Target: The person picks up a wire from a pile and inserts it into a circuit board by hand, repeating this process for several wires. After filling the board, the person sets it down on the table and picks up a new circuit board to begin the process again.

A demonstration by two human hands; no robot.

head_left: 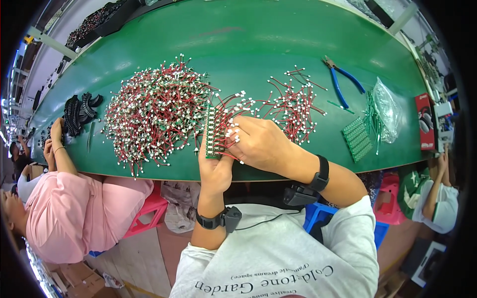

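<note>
My left hand [214, 171] grips a narrow green circuit board panel [211, 134] upright at the table's near side, a row of small white connectors along it. Red and black wire leads with white plugs fan out from its right side. Against that side, my right hand [261, 144] is closed, thumb and fingers pinched around a wire lead [232, 133]; its fingertips partly hide what they hold. Left of the board rises a big heap of wired small boards [154, 111]. A smaller pile of red wire leads [298, 102] lies beyond my right hand.
On the right are blue-handled pliers [340, 82], a green board panel [357, 139], a clear plastic bag [386, 111] and a red box [425, 121]. Black strips [74, 114] and tweezers [90, 136] lie left, near a co-worker in pink [74, 208]. Another person sits far right.
</note>
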